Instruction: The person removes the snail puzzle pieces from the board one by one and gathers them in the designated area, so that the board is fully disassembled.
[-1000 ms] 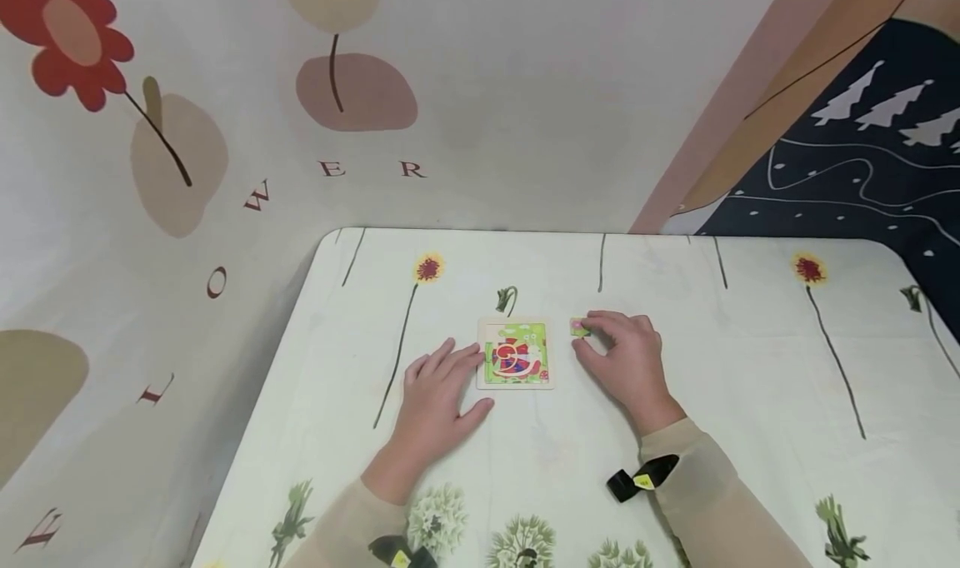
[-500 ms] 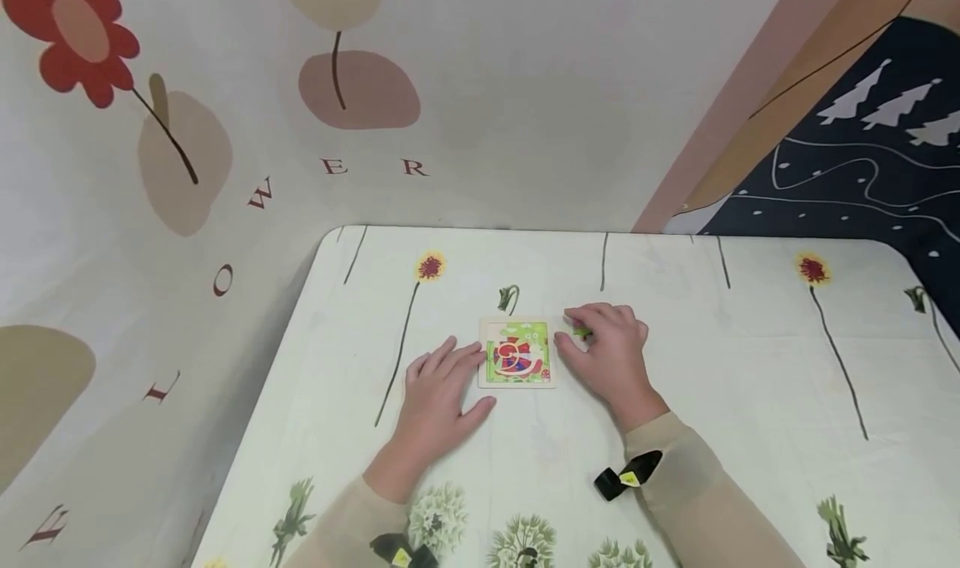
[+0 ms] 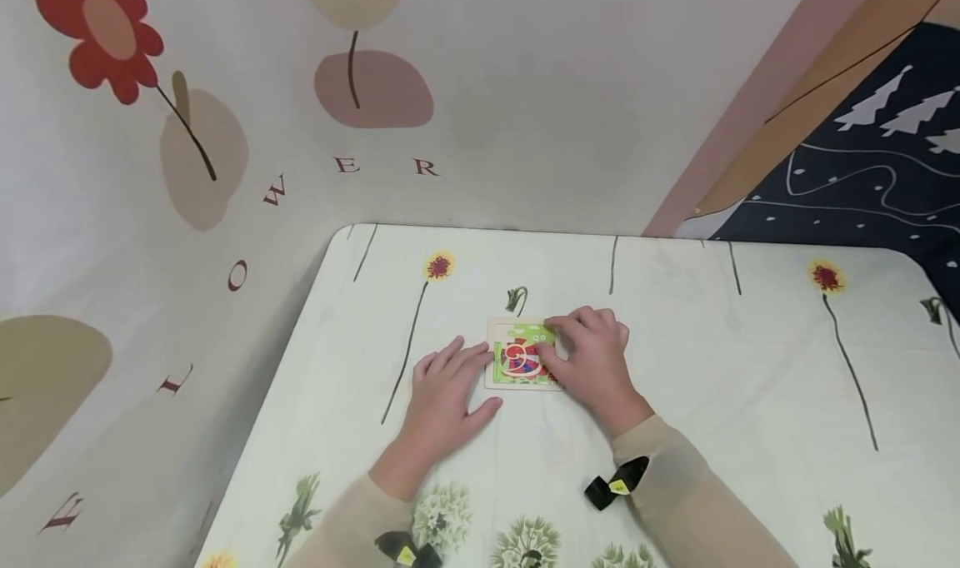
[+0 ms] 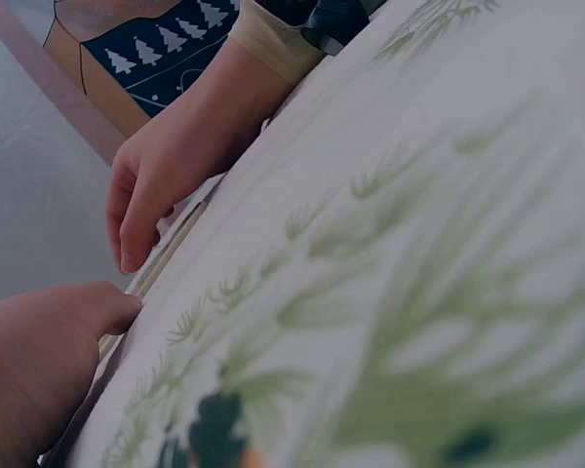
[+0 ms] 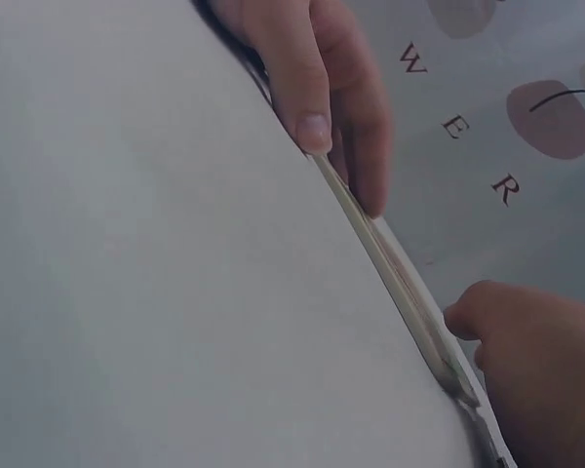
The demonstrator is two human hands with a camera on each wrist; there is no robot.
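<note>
A small square picture puzzle (image 3: pixel 517 360) lies flat in a pale wooden tray (image 3: pixel 525 388), mostly green with a red snail-like figure. The tray's upper left corner shows a bare pale patch. My left hand (image 3: pixel 442 401) rests palm down at the left, fingers spread, fingertips at the tray's left edge and thumb apart from it. Curled over the right part of the puzzle, my right hand (image 3: pixel 596 360) has its thumb and index finger above the picture. Its small green puzzle piece is now hidden beneath the fingers. Seen edge-on, the tray (image 5: pixel 395 278) shows thin in the right wrist view.
A white tablecloth (image 3: pixel 720 368) printed with flowers covers the table. Behind the far edge hangs a pale curtain (image 3: pixel 540 135) with letters and a red flower. Dark cloth with white trees (image 3: pixel 900 160) hangs at the right. Each wrist wears a black camera strap (image 3: pixel 618 485).
My right hand has moved left with the puzzle piece, from beside the tray to over its right side. The left hand stays at the tray's left edge. The head view has shifted slightly.
</note>
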